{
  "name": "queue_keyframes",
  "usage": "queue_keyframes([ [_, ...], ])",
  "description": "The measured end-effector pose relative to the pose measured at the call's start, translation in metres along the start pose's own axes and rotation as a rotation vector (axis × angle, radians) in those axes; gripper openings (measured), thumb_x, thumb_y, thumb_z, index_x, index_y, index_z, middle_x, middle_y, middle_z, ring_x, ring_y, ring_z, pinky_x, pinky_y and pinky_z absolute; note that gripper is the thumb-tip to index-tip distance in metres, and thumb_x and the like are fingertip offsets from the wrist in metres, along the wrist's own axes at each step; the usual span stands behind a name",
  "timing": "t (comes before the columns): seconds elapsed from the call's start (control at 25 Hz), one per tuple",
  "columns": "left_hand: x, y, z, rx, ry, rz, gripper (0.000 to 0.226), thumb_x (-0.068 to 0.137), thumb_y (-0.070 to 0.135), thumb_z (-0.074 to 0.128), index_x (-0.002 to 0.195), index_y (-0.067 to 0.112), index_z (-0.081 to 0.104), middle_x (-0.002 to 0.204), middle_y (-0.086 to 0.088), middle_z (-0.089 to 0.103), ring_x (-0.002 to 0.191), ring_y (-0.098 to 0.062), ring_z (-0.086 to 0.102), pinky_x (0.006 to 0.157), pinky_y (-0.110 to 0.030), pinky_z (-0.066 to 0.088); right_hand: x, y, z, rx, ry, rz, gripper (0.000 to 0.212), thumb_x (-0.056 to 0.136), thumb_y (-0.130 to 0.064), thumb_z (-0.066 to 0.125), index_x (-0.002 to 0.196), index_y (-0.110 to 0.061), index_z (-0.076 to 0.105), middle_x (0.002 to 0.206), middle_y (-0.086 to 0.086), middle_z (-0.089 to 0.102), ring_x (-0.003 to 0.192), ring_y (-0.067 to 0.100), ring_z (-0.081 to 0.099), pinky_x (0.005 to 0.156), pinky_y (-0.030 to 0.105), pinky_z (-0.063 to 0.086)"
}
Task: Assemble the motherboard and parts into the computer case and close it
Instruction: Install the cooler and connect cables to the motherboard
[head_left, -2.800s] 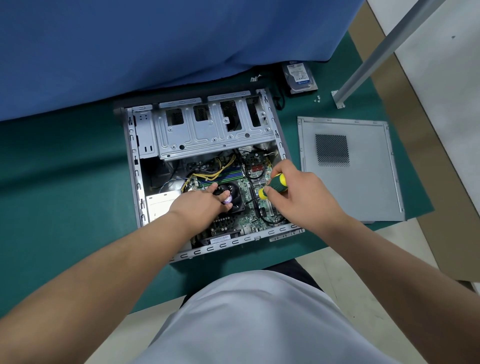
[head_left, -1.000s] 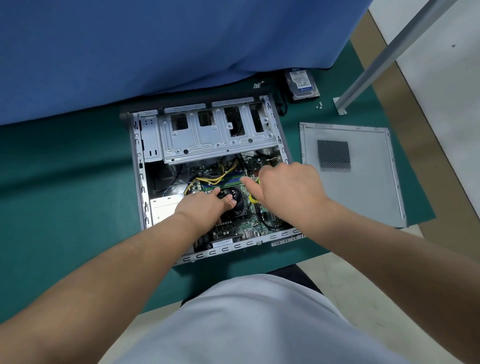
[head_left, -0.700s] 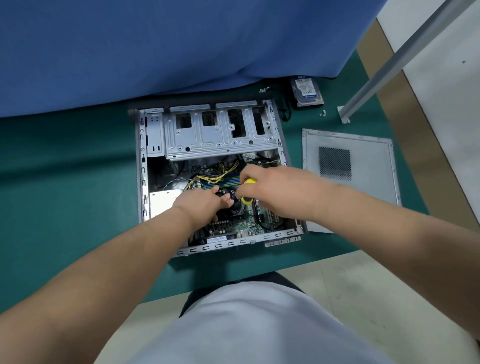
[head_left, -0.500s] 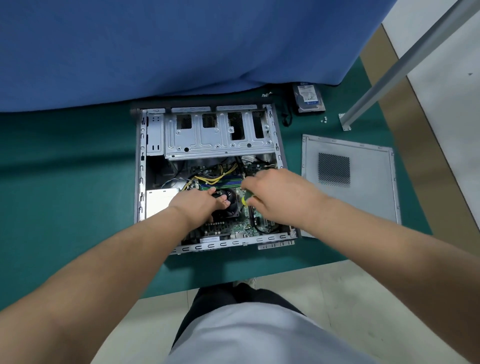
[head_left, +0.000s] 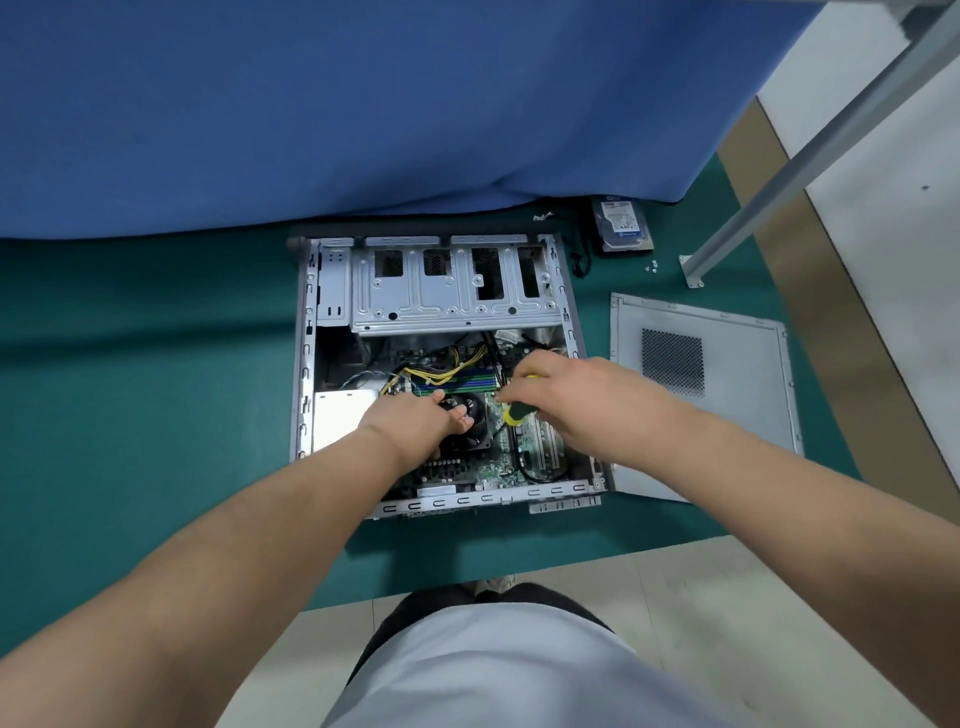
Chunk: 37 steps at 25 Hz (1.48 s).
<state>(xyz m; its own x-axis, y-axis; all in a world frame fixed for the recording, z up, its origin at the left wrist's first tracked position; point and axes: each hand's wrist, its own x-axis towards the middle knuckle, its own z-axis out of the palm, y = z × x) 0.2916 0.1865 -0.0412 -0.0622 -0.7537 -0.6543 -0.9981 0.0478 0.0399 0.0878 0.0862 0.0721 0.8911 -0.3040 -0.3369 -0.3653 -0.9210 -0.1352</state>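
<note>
Head view: the motherboard (head_left: 498, 457) is seen lying inside the open computer case (head_left: 306, 364). A screwdriver (head_left: 517, 413) is gripped by the right hand (head_left: 566, 395); the CPU fan (head_left: 470, 415) is touched by the left hand's (head_left: 415, 423) loosely extended fingers. The driver should be kept upright and pressure applied gently.
</note>
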Motion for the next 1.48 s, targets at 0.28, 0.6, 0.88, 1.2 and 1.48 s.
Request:
queue_keyframes([
  [0.28, -0.001, -0.001, 0.001, 0.005, -0.004, 0.030, 0.080, 0.103, 0.002, 0.049, 0.158, 0.049, 0.017, 0.171, -0.003, 0.007, 0.142, -0.031, 0.047, 0.097, -0.044, 0.054, 0.009, -0.035, 0.015, -0.058, 0.132, 0.590, 0.054, 0.102, -0.066, 0.033, 0.085, -0.017, 0.046, 0.062, 0.002, 0.044, 0.073, 0.034, 0.066, 0.045, 0.032, 0.025],
  [0.6, 0.002, -0.002, 0.003, -0.014, 0.018, 0.035, 0.075, 0.104, 0.006, 0.048, 0.157, 0.051, 0.020, 0.170, -0.009, 0.013, 0.142, -0.034, 0.045, 0.099, -0.043, 0.051, 0.009, -0.019, -0.014, 0.044, -0.027, 0.114, 0.036, 0.100, -0.032, 0.061, 0.135, -0.034, 0.056, 0.133, -0.003, 0.051, 0.098, 0.028, 0.065, 0.081, 0.043, 0.057],
  [0.88, 0.003, -0.003, 0.002, -0.008, -0.001, 0.035, 0.079, 0.103, 0.002, 0.049, 0.156, 0.053, 0.021, 0.169, -0.003, 0.019, 0.142, -0.028, 0.047, 0.095, -0.042, 0.054, 0.008, -0.027, 0.000, 0.096, 0.041, 0.462, 0.042, 0.104, -0.054, 0.043, 0.098, -0.013, 0.052, 0.072, 0.002, 0.051, 0.074, 0.030, 0.057, 0.058, 0.037, 0.043],
  [1.2, 0.006, -0.005, 0.002, -0.024, -0.003, 0.051, 0.076, 0.103, 0.004, 0.047, 0.156, 0.053, 0.022, 0.169, -0.003, 0.022, 0.146, -0.025, 0.042, 0.104, -0.044, 0.051, 0.009, -0.018, -0.001, 0.187, 0.023, 0.375, 0.045, 0.102, -0.056, 0.048, 0.131, -0.023, 0.058, 0.118, 0.005, 0.058, 0.098, 0.031, 0.065, 0.074, 0.038, 0.051],
  [1.48, 0.005, -0.004, -0.001, -0.003, -0.010, 0.043, 0.078, 0.102, 0.003, 0.049, 0.156, 0.051, 0.023, 0.170, -0.005, 0.017, 0.141, -0.030, 0.049, 0.098, -0.046, 0.054, 0.004, -0.001, -0.008, 0.196, -0.024, 0.277, 0.032, 0.101, -0.030, 0.058, 0.133, -0.028, 0.063, 0.122, 0.002, 0.065, 0.113, 0.027, 0.062, 0.092, 0.042, 0.054],
])
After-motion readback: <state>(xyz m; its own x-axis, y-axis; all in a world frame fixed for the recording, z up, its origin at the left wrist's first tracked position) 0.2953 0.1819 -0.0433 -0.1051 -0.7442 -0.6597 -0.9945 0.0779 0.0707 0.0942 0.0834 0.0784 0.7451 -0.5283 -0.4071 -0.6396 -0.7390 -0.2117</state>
